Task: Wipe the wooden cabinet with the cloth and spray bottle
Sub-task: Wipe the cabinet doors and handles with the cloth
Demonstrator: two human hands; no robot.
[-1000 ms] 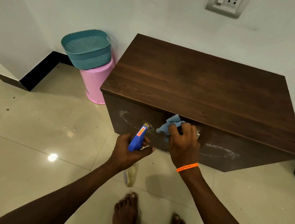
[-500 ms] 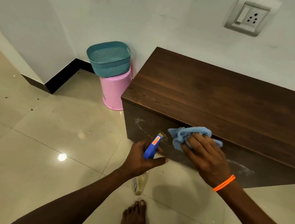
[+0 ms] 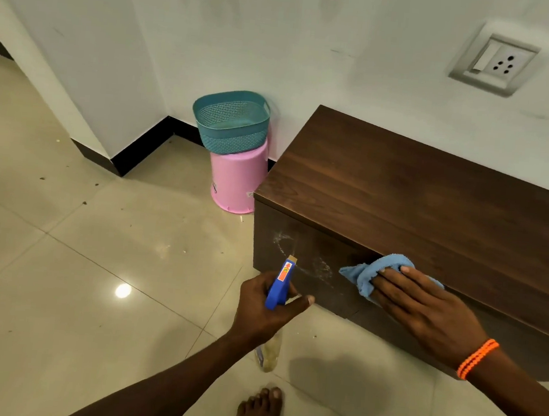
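A dark brown wooden cabinet (image 3: 434, 188) stands low against the white wall on the right. Its front panel carries white streaks of spray foam near the left end. My right hand (image 3: 424, 304), fingers flat, presses a light blue cloth (image 3: 365, 275) against the front panel just under the top edge. My left hand (image 3: 264, 309) grips a spray bottle (image 3: 281, 283) with a blue trigger head and a clear body that hangs below the hand. Its nozzle points at the foam streaks.
A teal mesh basket (image 3: 231, 121) sits on an upturned pink bucket (image 3: 236, 178) beside the cabinet's left end. A wall socket (image 3: 495, 61) is above the cabinet. My bare foot (image 3: 260, 412) is on the glossy tiled floor (image 3: 94, 275); the wall corner juts out at left.
My right hand has flattened on the cloth and slid it to the right along the front panel. The view has swung left. My left hand still holds the bottle at the same spot.
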